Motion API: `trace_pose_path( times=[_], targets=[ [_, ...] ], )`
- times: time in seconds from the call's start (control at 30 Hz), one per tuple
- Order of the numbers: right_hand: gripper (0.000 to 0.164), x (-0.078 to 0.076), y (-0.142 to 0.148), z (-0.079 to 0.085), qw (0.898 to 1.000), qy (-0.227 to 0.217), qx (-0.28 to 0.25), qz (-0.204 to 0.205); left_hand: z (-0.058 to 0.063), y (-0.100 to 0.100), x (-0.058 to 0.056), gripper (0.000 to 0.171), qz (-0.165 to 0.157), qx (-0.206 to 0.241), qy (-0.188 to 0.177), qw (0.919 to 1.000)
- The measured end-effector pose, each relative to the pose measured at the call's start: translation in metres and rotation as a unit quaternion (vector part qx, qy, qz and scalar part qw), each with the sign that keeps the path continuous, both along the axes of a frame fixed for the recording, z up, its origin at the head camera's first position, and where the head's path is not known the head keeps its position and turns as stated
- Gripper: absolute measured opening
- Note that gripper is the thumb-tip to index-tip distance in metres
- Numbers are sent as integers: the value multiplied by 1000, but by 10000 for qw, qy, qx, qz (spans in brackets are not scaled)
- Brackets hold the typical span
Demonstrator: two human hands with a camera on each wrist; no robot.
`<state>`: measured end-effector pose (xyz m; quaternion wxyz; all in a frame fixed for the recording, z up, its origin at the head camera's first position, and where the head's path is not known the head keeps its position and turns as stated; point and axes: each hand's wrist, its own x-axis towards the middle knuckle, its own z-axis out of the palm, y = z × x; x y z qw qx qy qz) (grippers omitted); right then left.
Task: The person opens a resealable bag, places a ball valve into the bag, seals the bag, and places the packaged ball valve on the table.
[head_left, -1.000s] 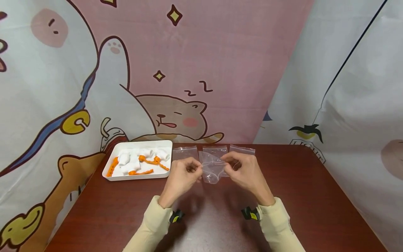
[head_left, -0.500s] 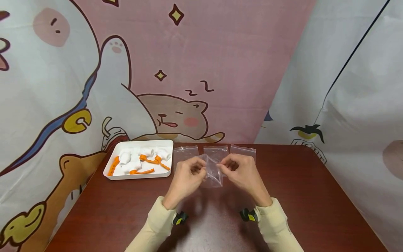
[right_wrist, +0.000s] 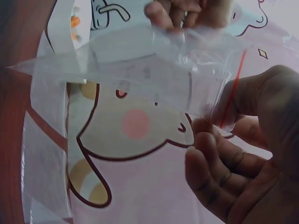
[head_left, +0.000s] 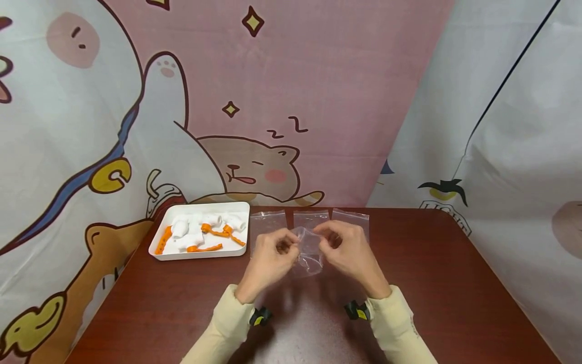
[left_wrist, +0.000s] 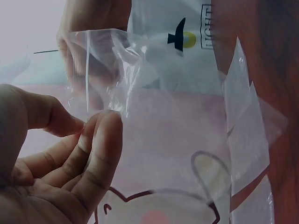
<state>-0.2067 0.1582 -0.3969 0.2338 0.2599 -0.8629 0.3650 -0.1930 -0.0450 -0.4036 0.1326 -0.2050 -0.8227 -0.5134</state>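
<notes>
A clear zip bag (head_left: 310,255) hangs between the two hands just above the table. My left hand (head_left: 273,255) pinches its left upper edge between thumb and fingers. On the other side, my right hand (head_left: 350,247) pinches the right upper edge near the zip strip. In the right wrist view the bag (right_wrist: 140,70) has a red line (right_wrist: 233,88) along its top, close to the right thumb. The left wrist view shows the bag's film (left_wrist: 128,65) creased above the left fingertips (left_wrist: 108,123). Whether the bag's mouth is parted cannot be told.
Three flat clear bags, left (head_left: 268,218), middle (head_left: 311,217) and right (head_left: 353,218), lie in a row at the table's back edge. A white tray (head_left: 195,257) at the left holds white pieces (head_left: 180,228) and orange strips (head_left: 162,240). A printed cloth (head_left: 341,101) hangs behind.
Both hands stay on the bag. The left hand has shifted slightly right, closer to the right hand, and the bag's film has changed shape, hanging lower between them.
</notes>
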Motion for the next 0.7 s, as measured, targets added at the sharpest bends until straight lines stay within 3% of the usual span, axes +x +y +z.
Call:
trace_pose_path(
  times=[0.1,0.2,0.37,0.5,0.7],
  targets=[
    [33,-1,5,2,9999,53,91,-2,2,-4,-1,16,153,-167,39,9997],
    [38,-2,10,4,9996,47,189,187,4,-10,-2,14,39,-253,-91,9996],
    [45,-4,17,5,9962,-227,354,765,6,-20,-6,11,-615,-170,-500,9967],
    [51,-4,19,4,9933,-483,333,996,7,-24,-8,7,-1103,-71,-781,9908],
    [48,-5,20,2,9929,-427,-138,1103,18,-22,-2,9,-1351,61,-985,9859]
  ],
)
